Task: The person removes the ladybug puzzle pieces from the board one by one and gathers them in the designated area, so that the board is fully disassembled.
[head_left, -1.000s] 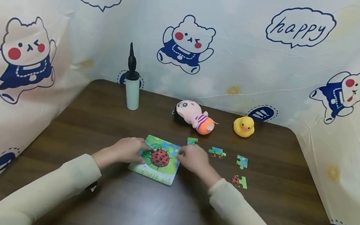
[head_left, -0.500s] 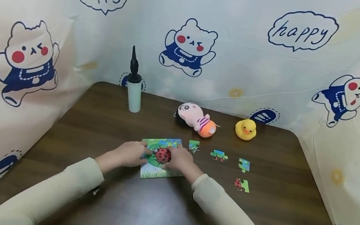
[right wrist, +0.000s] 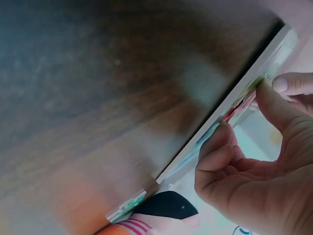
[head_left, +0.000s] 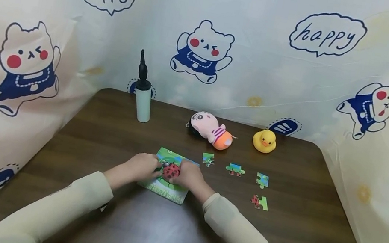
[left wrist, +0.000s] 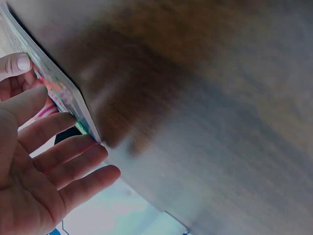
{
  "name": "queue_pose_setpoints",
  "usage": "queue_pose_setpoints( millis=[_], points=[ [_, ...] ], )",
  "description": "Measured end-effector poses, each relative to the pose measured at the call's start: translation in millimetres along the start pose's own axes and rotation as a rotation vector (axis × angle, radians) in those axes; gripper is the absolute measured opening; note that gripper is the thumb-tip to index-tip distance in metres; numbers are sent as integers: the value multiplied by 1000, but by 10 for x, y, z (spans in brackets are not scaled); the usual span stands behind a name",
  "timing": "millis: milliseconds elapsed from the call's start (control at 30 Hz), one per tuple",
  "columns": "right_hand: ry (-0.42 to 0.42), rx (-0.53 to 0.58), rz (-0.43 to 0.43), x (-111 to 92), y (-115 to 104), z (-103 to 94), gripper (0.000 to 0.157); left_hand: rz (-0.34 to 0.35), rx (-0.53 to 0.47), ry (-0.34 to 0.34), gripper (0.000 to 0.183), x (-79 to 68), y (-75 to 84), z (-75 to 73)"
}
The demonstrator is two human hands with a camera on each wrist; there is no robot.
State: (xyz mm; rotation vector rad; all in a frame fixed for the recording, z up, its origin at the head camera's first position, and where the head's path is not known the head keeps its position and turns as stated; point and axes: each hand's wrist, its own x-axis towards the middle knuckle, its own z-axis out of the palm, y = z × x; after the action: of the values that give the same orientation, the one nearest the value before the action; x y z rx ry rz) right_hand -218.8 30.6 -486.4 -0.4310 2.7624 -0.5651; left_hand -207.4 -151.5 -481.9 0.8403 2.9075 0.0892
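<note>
A square ladybug puzzle (head_left: 166, 194) lies slightly turned on the table, between both hands. My left hand (head_left: 139, 167) is at its left edge. In the left wrist view the left fingers (left wrist: 63, 152) are extended and spread, fingertips right at the board (left wrist: 76, 95). Over the puzzle's right part is my right hand (head_left: 189, 175), its thumb on the ladybug picture. Seen from the right wrist, the thumb and a curled finger (right wrist: 215, 142) meet the puzzle's face on either side of a red patch; whether they pinch a piece I cannot tell.
Several loose jigsaw pieces lie to the right, including a green one (head_left: 208, 159), a blue-green one (head_left: 235, 169), and a red-green one (head_left: 260, 202). Behind them are a plush doll (head_left: 212, 130), a yellow rubber duck (head_left: 264, 141) and a hand pump (head_left: 143, 103). A printed cloth surrounds the table.
The right hand has moved left from the puzzle's right edge onto its face. The puzzle turned one way, then back. The left hand stays by its left edge; loose pieces lie as before.
</note>
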Motion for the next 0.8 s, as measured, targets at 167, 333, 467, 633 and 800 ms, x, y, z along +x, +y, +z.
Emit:
queue_pose_setpoints(
  millis=[167, 333, 467, 633, 800],
  points=[
    [-32, 64, 23, 34, 44, 30, 42, -20, -42, -27, 37, -65, 33, 3],
    [-49, 118, 43, 76, 69, 13, 38, -49, -83, -45, 44, -105, 40, 16],
    [-9, 156, 77, 84, 31, -11, 26, -59, -90, -42, 44, -147, 21, 11],
    [62, 18, 61, 44, -81, 13, 20, -64, -91, -57, 46, -211, -4, 35],
    [33, -196, 45, 12, -185, 34, 47, -52, -120, -57, 47, -243, -11, 53]
  ],
)
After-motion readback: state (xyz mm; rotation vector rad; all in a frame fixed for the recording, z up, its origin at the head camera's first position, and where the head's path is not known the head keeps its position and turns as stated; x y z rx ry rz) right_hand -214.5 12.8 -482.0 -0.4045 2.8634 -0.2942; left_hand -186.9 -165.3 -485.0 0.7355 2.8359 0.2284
